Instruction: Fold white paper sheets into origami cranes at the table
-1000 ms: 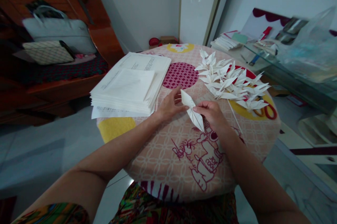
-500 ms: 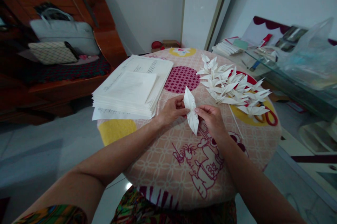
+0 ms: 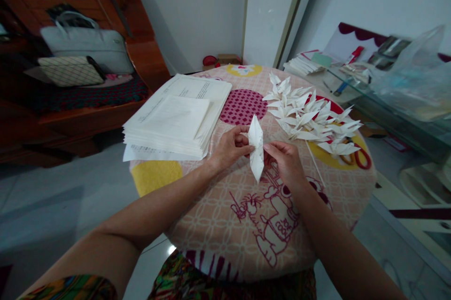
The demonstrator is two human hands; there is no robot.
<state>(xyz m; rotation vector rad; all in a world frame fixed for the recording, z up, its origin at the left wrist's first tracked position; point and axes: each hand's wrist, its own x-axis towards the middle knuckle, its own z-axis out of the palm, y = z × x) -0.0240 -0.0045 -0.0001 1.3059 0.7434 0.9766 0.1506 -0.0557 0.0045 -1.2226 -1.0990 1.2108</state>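
Observation:
A white folded paper piece (image 3: 256,147), long and pointed at both ends, stands upright above the round table (image 3: 218,215). My left hand (image 3: 230,147) pinches its left edge and my right hand (image 3: 286,162) pinches its right edge; both are closed on it. Just beyond my right hand lies a pile of several finished white folded paper figures (image 3: 312,116). A thick stack of white paper sheets (image 3: 178,114) sits on the table to the left of my left hand.
The table wears a pink patterned cloth with a cartoon print. Red-handled scissors (image 3: 357,155) lie at its right edge beside a thin stick (image 3: 314,161). A glass-topped table (image 3: 387,88) with clutter stands right; a wooden bench with bags (image 3: 84,48) stands left.
The folded paper piece has been lifted off the table and turned from slanted to upright. My left hand, first resting beside it, now pinches its left edge.

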